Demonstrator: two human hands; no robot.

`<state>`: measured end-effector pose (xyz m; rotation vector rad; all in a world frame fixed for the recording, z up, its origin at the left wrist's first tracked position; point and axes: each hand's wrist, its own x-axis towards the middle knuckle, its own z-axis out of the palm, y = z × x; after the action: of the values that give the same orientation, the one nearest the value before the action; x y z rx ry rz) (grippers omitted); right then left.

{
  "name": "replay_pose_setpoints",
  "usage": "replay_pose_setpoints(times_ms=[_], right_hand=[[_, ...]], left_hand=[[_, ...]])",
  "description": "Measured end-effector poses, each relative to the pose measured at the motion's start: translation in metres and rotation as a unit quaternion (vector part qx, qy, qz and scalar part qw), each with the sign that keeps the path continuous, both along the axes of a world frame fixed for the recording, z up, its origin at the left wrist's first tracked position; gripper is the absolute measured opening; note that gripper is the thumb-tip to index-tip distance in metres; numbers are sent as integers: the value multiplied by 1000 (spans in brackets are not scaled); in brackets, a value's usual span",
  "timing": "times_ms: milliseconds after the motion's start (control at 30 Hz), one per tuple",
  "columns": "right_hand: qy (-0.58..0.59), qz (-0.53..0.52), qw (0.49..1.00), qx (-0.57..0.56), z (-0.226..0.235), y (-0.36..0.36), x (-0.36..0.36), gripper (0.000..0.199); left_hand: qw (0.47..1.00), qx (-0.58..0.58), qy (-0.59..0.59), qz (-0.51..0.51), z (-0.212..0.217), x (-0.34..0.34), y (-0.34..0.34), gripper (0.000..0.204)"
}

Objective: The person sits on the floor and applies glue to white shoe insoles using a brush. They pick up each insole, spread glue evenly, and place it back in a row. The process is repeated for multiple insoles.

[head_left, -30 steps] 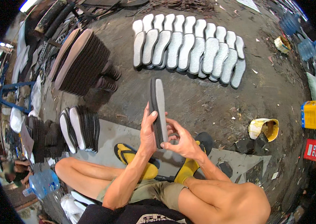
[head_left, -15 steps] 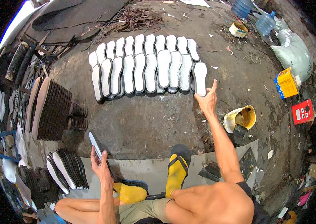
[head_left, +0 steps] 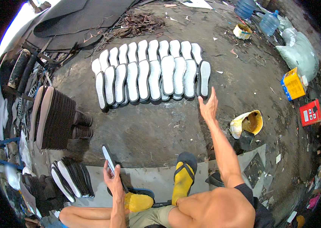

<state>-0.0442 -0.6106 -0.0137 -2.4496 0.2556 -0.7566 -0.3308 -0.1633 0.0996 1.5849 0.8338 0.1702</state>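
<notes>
Left hand is closed around a shoe sole, fingers wrapped on its lower end down near the person's knee — the sole stands up out of the grip, long axis running away from the body and tipped slightly to the left, pale face showing with a dark rim. Right hand is stretched far forward, fingers spread and loose, holding nothing — it hovers just below the rightmost sole of the laid-out rows, not clearly touching it. Those soles lie side by side in two overlapping rows, each pointing away from the person. The ground is rough, dark, dirty concrete, with scraps scattered about. A stack of dark soles sits at left, a smaller bundle just beside the left hand. A yellow glue pot rests right of the outstretched arm. Yellow sandals on the feet below.
</notes>
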Motion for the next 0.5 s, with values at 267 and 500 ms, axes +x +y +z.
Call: replay_pose_setpoints(times_ms=[267, 500], right_hand=[[109, -147, 850, 495, 24, 2, -258, 51], [-87, -217, 679, 696, 50, -127, -290, 58]], left_hand=[[986, 98, -2, -134, -24, 20, -47, 72], [913, 289, -62, -283, -52, 79, -125, 77]])
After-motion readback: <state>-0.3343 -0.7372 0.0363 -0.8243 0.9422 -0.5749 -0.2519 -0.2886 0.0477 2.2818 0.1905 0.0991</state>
